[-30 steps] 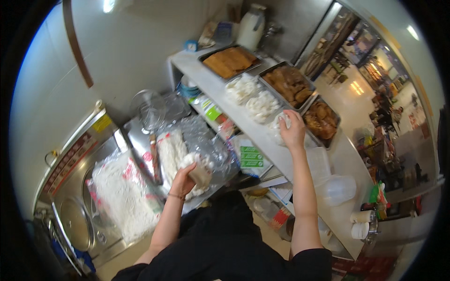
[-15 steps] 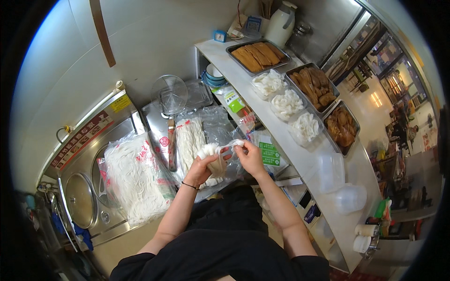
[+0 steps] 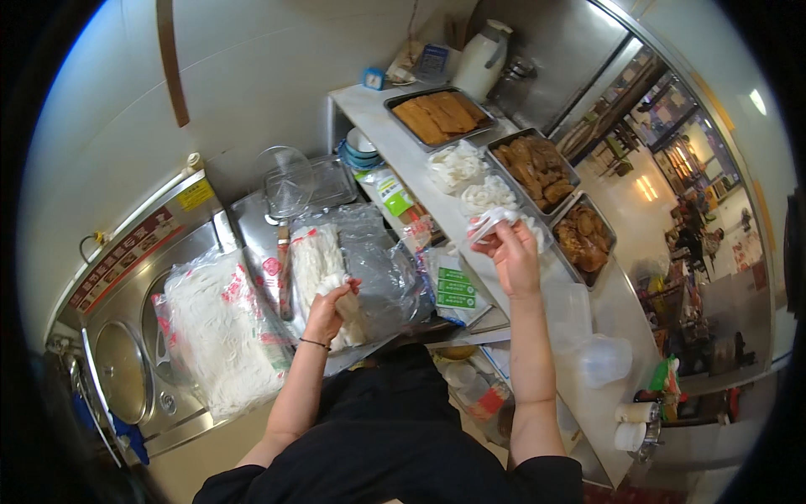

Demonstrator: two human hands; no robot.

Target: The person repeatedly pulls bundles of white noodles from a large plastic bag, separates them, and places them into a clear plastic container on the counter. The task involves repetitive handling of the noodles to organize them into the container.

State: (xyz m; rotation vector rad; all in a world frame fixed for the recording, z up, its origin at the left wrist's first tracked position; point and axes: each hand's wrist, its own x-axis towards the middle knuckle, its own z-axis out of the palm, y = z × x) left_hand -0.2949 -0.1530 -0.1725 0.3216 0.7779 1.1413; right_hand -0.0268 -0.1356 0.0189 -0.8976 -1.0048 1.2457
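My right hand (image 3: 516, 260) is raised over the counter, its fingers closed on a small bunch of white noodles (image 3: 484, 225). It hovers beside the nearest of the noodle heaps, which it partly hides. Two other heaps, a far one (image 3: 455, 166) and a middle one (image 3: 489, 195), sit in clear containers. Lower on the left, my left hand (image 3: 324, 319) grips a bundle of white noodles (image 3: 353, 317) that hangs down from it. Behind that hand, more noodles (image 3: 316, 249) lie in an opened plastic bag (image 3: 374, 267). A second, fuller bag of noodles (image 3: 222, 332) rests farther left.
Along the counter (image 3: 550, 265) stand a tray of brown slabs (image 3: 470, 128) and two trays of brown braised pieces, one farther (image 3: 533, 168), one nearer (image 3: 583, 237). Clear plastic tubs (image 3: 606, 359) stand near its right end. A wire strainer (image 3: 292, 181) and a lidded steel sink (image 3: 124, 370) are left.
My hands have moved apart. The right one has carried a bunch of noodles up and right over the counter; the left keeps its bundle near the bag. The view has shifted slightly.
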